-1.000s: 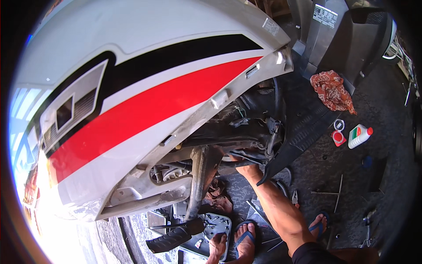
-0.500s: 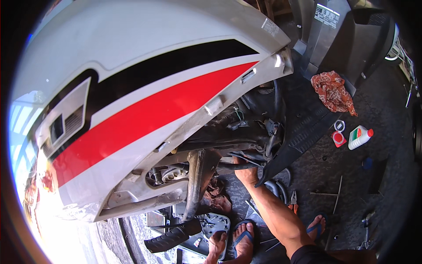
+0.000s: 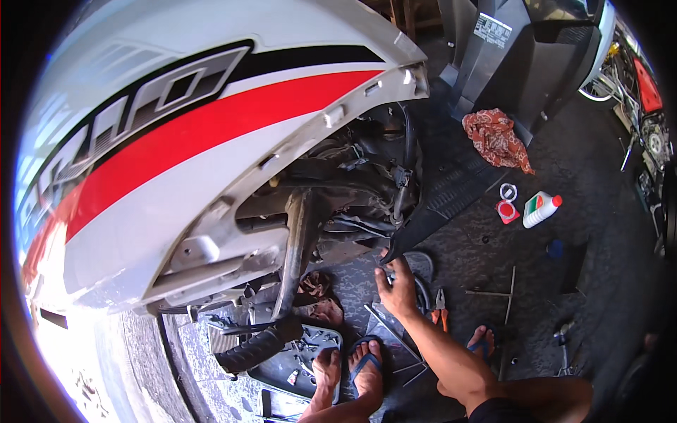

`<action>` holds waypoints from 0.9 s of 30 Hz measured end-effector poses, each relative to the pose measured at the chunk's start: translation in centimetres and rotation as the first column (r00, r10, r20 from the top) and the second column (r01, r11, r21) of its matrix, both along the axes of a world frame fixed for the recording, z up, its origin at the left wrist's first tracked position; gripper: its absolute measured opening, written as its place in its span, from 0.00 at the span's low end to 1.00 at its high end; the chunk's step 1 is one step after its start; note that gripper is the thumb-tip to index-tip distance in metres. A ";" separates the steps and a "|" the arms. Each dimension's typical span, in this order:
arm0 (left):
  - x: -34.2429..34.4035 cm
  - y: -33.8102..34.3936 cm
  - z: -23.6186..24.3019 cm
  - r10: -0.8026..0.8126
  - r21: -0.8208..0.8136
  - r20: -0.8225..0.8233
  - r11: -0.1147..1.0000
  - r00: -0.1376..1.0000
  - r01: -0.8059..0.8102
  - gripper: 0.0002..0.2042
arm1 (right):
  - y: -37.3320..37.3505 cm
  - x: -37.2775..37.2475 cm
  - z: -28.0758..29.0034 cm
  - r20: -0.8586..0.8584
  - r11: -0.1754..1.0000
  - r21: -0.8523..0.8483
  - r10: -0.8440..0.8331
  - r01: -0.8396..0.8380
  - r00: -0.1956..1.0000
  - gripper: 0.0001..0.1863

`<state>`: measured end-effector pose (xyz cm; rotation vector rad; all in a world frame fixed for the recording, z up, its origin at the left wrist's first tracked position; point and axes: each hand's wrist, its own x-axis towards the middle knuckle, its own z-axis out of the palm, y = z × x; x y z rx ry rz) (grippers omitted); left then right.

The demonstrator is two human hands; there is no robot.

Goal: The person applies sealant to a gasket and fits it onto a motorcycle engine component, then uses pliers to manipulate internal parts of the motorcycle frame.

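Observation:
My right hand (image 3: 397,289) is just below the tip of a black ribbed floor panel (image 3: 444,201), thumb apart, fingertips at its edge. At the bottom, what looks like my left hand (image 3: 326,374) has bent fingers at the black parts tray (image 3: 260,374); whatever is in them is unclear. A white scooter body panel (image 3: 162,190) with red and black stripes covers the upper left. Beneath it are an exposed metal frame (image 3: 296,225), dark hoses and a crumpled rag (image 3: 324,310). Orange-handled pliers (image 3: 440,317) lie beside my right forearm.
Grey-black panels (image 3: 515,70) stand at upper right, with a patterned red rag (image 3: 493,141), a white bottle (image 3: 539,210) and a red container (image 3: 506,211) nearby. A T-shaped wrench (image 3: 509,296), other tools and sandalled feet (image 3: 367,366) are low in view. Another motorcycle (image 3: 649,106) edges the right.
My right hand has come out from among the hoses under the frame, down to the floor panel's tip, its thumb now visible. The view has shifted, so the scene sits higher and further left.

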<state>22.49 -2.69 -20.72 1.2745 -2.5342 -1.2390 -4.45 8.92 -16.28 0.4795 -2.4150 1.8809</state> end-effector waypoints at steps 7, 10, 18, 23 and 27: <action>-12.4 -1.5 8.4 -0.106 0.003 -0.416 0.993 0.903 0.117 0.14 | 10.9 3.2 -5.7 0.229 0.958 0.238 -0.218 0.163 0.949 0.15; -18.6 -1.1 10.3 0.011 0.222 -0.567 0.965 0.824 0.139 0.22 | 17.4 4.5 -8.8 0.211 0.835 0.473 -0.419 0.283 0.883 0.11; -27.0 -3.0 9.6 0.145 0.220 -0.624 0.976 0.768 -0.005 0.11 | 15.7 11.6 -6.7 0.112 0.581 0.811 -0.054 -0.061 0.992 0.28; -28.0 -2.5 9.2 -0.037 -0.199 -0.620 0.974 0.784 -0.111 0.11 | 15.2 12.6 -6.7 0.087 0.511 0.859 -0.079 -0.035 0.993 0.34; -28.2 -0.6 12.3 -0.128 -0.513 -0.458 0.846 0.880 -0.143 0.16 | 15.5 11.3 -8.6 0.184 0.446 0.890 -0.152 -0.098 0.971 0.41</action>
